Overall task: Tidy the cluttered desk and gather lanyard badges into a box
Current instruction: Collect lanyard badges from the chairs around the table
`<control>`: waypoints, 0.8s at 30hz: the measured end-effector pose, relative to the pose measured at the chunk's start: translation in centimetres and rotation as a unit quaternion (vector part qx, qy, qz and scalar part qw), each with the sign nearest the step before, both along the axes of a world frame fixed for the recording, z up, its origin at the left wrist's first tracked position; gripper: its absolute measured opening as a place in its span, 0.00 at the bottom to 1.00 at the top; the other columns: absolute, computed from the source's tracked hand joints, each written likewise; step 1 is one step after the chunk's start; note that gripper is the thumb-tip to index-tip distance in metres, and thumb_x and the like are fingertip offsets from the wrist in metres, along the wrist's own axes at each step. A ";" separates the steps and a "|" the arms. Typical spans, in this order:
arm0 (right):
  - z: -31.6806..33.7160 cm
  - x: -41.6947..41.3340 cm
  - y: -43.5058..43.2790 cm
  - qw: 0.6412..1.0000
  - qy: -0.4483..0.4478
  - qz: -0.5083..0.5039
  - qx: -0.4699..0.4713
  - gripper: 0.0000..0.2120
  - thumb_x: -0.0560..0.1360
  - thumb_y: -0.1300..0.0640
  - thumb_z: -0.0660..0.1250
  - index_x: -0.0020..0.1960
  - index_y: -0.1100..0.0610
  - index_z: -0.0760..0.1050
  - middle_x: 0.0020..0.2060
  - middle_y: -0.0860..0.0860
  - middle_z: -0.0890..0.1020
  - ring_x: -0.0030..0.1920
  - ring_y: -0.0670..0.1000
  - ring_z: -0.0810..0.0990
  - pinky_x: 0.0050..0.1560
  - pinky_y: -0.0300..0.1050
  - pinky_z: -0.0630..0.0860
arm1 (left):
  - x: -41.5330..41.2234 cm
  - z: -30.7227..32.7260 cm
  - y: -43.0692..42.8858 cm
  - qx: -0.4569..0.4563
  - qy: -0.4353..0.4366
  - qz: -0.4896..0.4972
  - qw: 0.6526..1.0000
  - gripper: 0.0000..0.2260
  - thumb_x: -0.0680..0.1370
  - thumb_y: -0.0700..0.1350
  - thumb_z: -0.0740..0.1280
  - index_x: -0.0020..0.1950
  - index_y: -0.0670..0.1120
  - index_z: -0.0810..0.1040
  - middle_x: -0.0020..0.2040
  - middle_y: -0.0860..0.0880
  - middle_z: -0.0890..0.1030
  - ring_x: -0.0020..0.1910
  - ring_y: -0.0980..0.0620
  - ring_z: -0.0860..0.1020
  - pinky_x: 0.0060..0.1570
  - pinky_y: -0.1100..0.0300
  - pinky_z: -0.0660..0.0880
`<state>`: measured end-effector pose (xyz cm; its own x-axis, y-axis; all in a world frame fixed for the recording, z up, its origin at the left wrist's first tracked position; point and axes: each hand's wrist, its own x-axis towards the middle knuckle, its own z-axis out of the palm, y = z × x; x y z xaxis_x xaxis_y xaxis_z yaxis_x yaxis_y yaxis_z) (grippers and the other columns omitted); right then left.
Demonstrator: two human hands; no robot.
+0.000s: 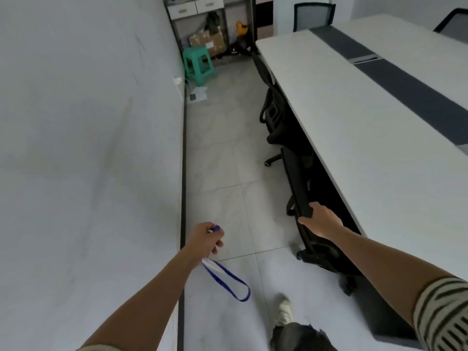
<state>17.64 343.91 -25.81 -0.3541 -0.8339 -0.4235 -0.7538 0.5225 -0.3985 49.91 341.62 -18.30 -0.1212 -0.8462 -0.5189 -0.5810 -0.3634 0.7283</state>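
In the aisle between wall (88,148) and desk (367,138), we stand on grey tile with a lanyard (228,279) in our left hand (205,239). That hand is closed in a loose fist around the strap's upper end; a blue bit pokes out above the knuckles, and below the fist a white piece, probably the badge sleeve though we cannot tell for sure, shows against the strap. The rest of the blue loop hangs free beneath the wrist, clear of the floor.

Our right hand (321,219) rests on the top edge of a black chair (311,224) tucked under the desk, fingers curled over the backrest and thumb along its near side, a light hold rather than a clamp.

The lanyard, we judge, is light, limp and a little slick: flat woven strap that will swing, snag on chair arms and slip through slack fingers. It is best taken where strap meets badge, or bunched with the loop gathered into the palm so nothing dangles.

No box is in view here. The desk looks bare, so we judge this badge still has to be carried to wherever the box stands. A green stool (198,64) and a shelf (202,26) with cartons stand at the far end.
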 end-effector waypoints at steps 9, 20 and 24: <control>-4.1 1.7 -9.0 0.991 0.029 -0.018 0.132 0.36 0.77 0.50 0.64 0.76 0.60 0.51 0.64 0.60 0.75 0.60 0.60 0.77 0.52 0.50 0.76 | -0.4 -2.0 -12.2 0.042 -0.003 -0.011 0.999 0.05 0.78 0.43 0.67 0.44 0.42 0.77 0.36 0.42 0.82 0.25 0.51 0.74 0.31 0.58 0.71; -5.7 8.9 -4.8 0.982 0.083 -0.084 0.150 0.28 0.71 0.50 0.72 0.65 0.56 0.63 0.52 0.54 0.78 0.51 0.56 0.80 0.39 0.44 0.72 | -1.5 -6.1 -20.4 0.070 -0.043 -0.195 0.977 0.05 0.78 0.43 0.65 0.46 0.42 0.78 0.38 0.43 0.82 0.26 0.53 0.74 0.23 0.67 0.69; -6.0 13.2 -1.9 0.980 0.056 -0.081 0.172 0.28 0.69 0.47 0.70 0.64 0.53 0.63 0.51 0.51 0.77 0.49 0.54 0.79 0.40 0.44 0.71 | -2.3 -7.1 -21.6 0.036 -0.050 -0.235 0.970 0.05 0.78 0.41 0.64 0.44 0.41 0.75 0.38 0.42 0.79 0.27 0.52 0.73 0.21 0.68 0.68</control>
<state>30.84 342.00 -31.80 -0.5305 -0.5766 -0.6214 -0.6780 0.7286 -0.0972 47.62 320.05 -25.42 -0.4303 -0.6711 -0.6037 -0.7617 -0.0890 0.6418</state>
